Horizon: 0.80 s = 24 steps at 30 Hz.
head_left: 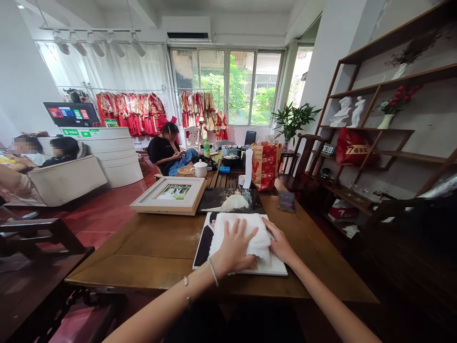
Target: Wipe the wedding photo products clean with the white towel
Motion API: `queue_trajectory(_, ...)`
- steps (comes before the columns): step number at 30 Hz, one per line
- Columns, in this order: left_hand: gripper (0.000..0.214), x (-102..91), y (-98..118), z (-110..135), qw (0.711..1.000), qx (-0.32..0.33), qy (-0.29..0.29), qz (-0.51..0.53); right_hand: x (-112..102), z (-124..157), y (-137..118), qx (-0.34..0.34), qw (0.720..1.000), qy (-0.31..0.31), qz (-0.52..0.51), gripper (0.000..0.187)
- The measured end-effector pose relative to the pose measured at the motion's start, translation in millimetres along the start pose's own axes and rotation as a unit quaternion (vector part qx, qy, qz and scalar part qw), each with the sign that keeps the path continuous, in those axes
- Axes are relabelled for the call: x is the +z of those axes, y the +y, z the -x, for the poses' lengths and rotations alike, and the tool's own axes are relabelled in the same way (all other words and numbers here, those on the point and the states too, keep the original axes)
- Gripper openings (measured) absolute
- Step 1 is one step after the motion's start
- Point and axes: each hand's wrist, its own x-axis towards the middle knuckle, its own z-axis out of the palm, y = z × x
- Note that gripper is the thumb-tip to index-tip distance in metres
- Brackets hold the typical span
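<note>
A white cloth (223, 228) lies over a photo panel (204, 245) at the near edge of the table. The panel shows a figure in a dark suit on its uncovered left side. My left hand (233, 245) presses flat on the cloth, fingers spread. At the cloth's right edge rests my right hand (280, 242), its fingers stretched out and touching the cloth; what lies under its fingertips is hidden. Just beyond is a dark photo panel (232, 200) with a white gown. To its left sits a pale framed photo (171, 193).
On the wooden table (143, 247), a red paper bag (266, 166), a white lidded cup (200, 168) and a blue box (224, 169) stand farther back. A seated person (166, 150) is at the far left side. A shelf (374, 155) lines the right wall.
</note>
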Motion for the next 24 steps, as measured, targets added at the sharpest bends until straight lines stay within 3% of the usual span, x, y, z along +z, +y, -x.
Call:
queue_trajectory(13,0.065,5.2,-26,-27,0.999,0.023,0.027,-0.005,11,-1,-5,0.012,0.999,0.031,0.009,0.056)
queue_trajectory(18,0.066,2.6,-25,-18,0.999,0.036,0.021,-0.009,14,0,-8,0.009,0.999,0.031,0.009,0.057)
queue_trajectory(24,0.075,-0.8,-5,14,0.999,0.039,0.012,0.01,7,1,-12,0.0,1.0,0.028,0.01,0.041)
